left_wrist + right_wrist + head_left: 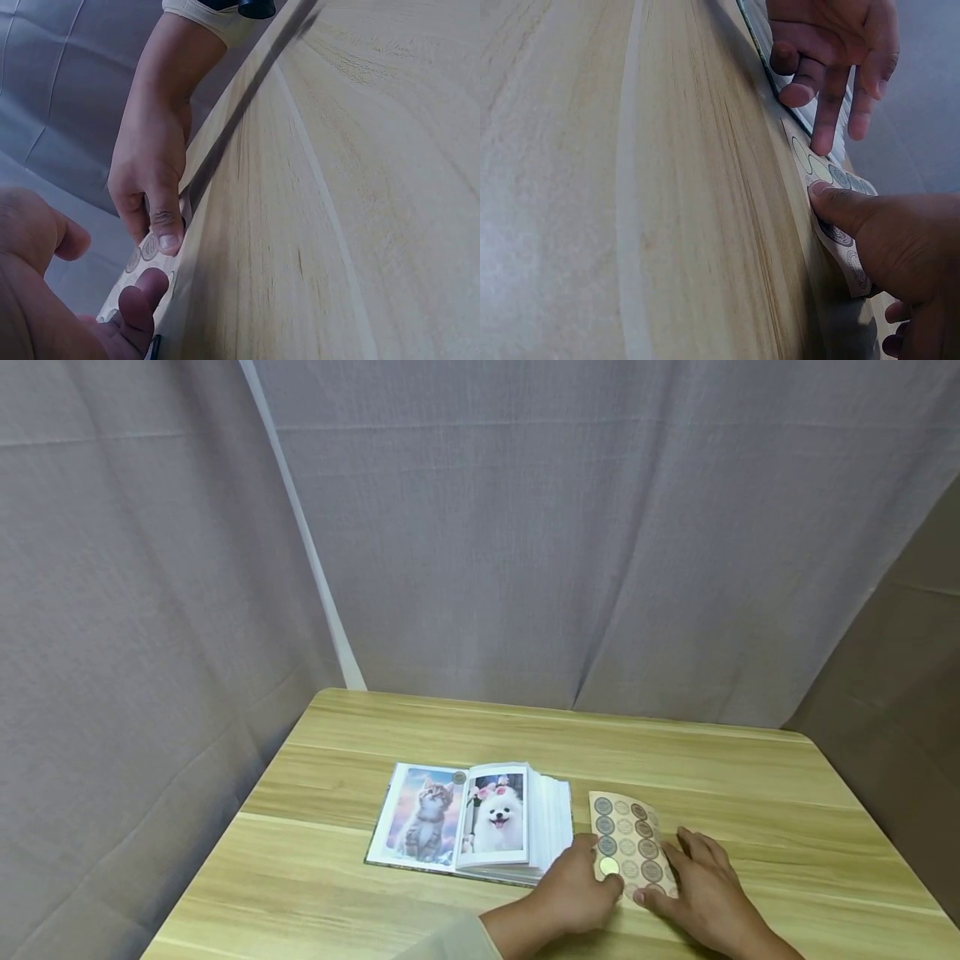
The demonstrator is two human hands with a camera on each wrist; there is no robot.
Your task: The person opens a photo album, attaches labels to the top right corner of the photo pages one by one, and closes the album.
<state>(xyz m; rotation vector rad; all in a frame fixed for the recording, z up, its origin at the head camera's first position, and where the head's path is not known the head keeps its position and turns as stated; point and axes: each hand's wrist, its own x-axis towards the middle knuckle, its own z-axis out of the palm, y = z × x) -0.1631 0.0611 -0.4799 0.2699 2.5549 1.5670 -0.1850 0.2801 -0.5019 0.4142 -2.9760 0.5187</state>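
Note:
A tan sheet of round stickers (627,828) lies at the front right of the table, its right side lifted and bent. It bears columns of grey, pale and brown circles, one of them bright yellow. My right hand (705,889) pinches the sheet's right side, thumb on top and fingers behind the edge. My left hand (576,892) is at the sheet's lower left, a fingertip at its left edge. In the right wrist view, the left hand's (832,45) fingers are loosely extended, gripping nothing.
An open photo album (551,827) lies left of the sheet, showing a kitten picture (426,818) and a white dog picture (498,818). A round grey-brown sticker (459,777) sits at the kitten page's upper right corner. Grey curtains (480,543) stand behind the wooden table (300,860).

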